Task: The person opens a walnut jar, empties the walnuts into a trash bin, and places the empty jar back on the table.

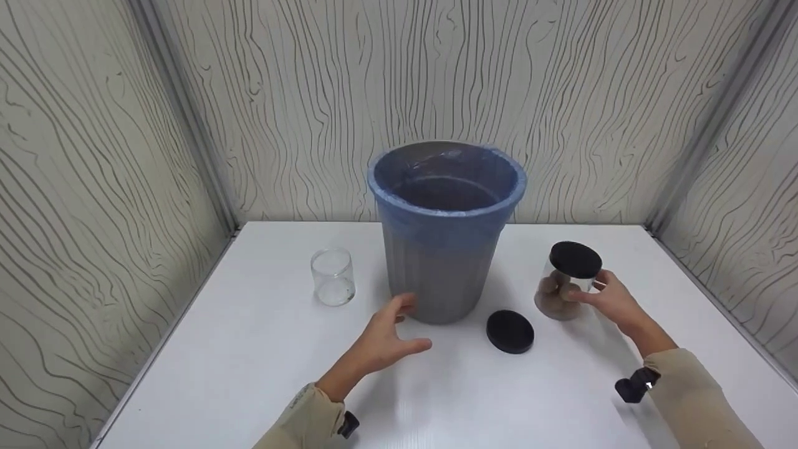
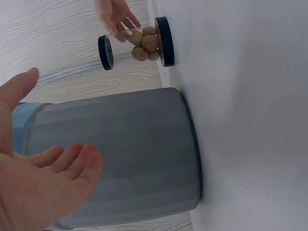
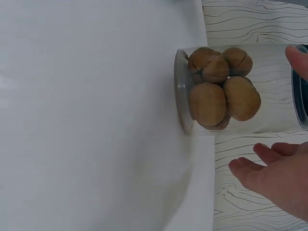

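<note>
A clear jar (image 3: pixel 269 91) with a black lid (image 1: pixel 576 259) stands upright at the right of the table, several brown round nuts that look like walnuts (image 3: pixel 208 103) in its lower part. My right hand (image 1: pixel 614 302) is beside this jar, thumb on the near side and fingers on the far side. In the right wrist view the fingers (image 3: pixel 248 171) are stretched and a gap separates them from the jar wall. My left hand (image 1: pixel 380 340) hovers in front of the bin with thumb and fingers spread, holding nothing.
A grey bin (image 1: pixel 436 274) with a blue liner (image 1: pixel 446 209) stands mid-table towards the back. To its left is a lidless clear jar (image 1: pixel 333 277). A loose black lid (image 1: pixel 510 332) lies flat between the bin and the nut jar. Patterned panels (image 1: pixel 299 112) enclose the white table.
</note>
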### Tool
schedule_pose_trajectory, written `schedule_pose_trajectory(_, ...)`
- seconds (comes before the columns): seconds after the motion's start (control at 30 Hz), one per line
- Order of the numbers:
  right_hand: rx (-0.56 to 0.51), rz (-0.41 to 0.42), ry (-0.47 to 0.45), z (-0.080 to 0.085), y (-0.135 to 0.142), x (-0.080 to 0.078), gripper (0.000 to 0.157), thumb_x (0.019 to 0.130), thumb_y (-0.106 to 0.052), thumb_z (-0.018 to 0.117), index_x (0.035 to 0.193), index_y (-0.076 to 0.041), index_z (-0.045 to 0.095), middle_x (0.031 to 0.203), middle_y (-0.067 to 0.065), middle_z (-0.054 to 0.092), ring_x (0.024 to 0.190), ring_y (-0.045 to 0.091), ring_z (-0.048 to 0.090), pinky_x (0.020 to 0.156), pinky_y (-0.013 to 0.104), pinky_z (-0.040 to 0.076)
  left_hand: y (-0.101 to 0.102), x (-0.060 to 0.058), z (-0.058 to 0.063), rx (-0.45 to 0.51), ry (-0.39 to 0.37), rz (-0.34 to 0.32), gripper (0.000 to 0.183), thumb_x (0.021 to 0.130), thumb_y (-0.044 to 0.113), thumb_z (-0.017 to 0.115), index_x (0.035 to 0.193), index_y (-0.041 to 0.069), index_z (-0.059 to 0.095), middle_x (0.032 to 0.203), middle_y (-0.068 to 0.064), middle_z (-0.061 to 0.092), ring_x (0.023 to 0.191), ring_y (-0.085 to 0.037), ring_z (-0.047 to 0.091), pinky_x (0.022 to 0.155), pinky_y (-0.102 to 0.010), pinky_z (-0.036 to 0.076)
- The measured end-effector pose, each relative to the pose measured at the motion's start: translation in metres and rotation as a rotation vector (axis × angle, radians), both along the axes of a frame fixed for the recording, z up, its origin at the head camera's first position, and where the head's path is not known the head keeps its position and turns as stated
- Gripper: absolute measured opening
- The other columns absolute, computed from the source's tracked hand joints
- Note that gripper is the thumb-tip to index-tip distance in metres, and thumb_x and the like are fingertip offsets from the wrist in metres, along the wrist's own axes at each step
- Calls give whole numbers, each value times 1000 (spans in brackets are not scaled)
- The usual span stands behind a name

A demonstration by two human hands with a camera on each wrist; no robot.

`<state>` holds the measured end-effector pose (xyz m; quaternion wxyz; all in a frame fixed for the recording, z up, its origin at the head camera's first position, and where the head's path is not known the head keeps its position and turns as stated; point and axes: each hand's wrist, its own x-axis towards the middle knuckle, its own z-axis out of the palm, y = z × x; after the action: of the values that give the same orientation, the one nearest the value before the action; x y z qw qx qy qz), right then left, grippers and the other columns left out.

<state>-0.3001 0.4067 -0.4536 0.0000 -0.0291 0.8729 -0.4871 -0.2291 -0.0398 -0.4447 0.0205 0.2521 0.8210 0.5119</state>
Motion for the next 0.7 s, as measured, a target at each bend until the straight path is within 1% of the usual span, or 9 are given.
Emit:
schedule_pose_trajectory(0.07,-9,9,3,-3,-1,-2,94,85,-26,71,143,14,9,146,36,16,132,53,15,103,62,20,1,1,0,-3,-12,4,79,80,30,75,142,3,35,141,-14,42,128,-27,41,103,-42,36)
schedule_pose_trajectory(0.2,-47,22,0,-8,-4,-6,91,85,-24,70,144,13,11,146,35,17,133,51,15,103,61,19,3,1,0,-2,-20,1,80,79,30,76,142,2,35,141,-14,42,128,-28,41,102,-43,36)
schedule_pose_trajectory(0.3,-90,24,-4,-13,-5,-7,88,85,-20,71,143,12,13,144,34,19,133,49,18,104,58,21,4,0,-1,7,-16,-12,81,79,29,76,142,1,35,140,-15,42,128,-32,41,102,-45,36)
schedule_pose_trajectory(0.37,-110,23,-15,-17,-4,-9,88,84,-18,71,142,13,13,144,34,19,133,47,19,104,55,22,4,0,-1,7,-16,-17,81,79,30,77,142,1,35,140,-15,42,127,-32,41,102,-45,35)
schedule_pose_trajectory(0.43,-126,30,-26,-20,-4,-10,90,84,-16,72,142,13,9,145,34,17,134,46,18,105,54,22,4,0,-2,5,-13,-21,81,79,30,77,142,0,34,140,-15,42,127,-33,41,102,-45,36)
schedule_pose_trajectory(0.57,-141,45,-28,-26,-4,-13,97,82,-12,73,144,12,2,148,35,9,136,48,11,108,56,16,5,-1,-4,-2,-7,-26,81,79,30,76,142,0,35,139,-15,43,127,-33,42,102,-42,36)
schedule_pose_trajectory(0.63,-152,52,-20,-26,-5,-14,97,81,-10,73,144,12,2,148,34,10,137,47,9,108,56,14,6,-1,-5,-3,-5,-30,80,80,29,76,141,0,35,138,-15,43,126,-32,42,102,-41,36)
schedule_pose_trajectory(0.7,-174,62,-12,-27,-5,-16,92,81,-7,73,144,10,9,149,31,13,137,44,11,109,53,15,6,-1,-5,2,-6,-38,80,80,29,76,141,0,34,138,-15,43,127,-32,42,102,-41,36)
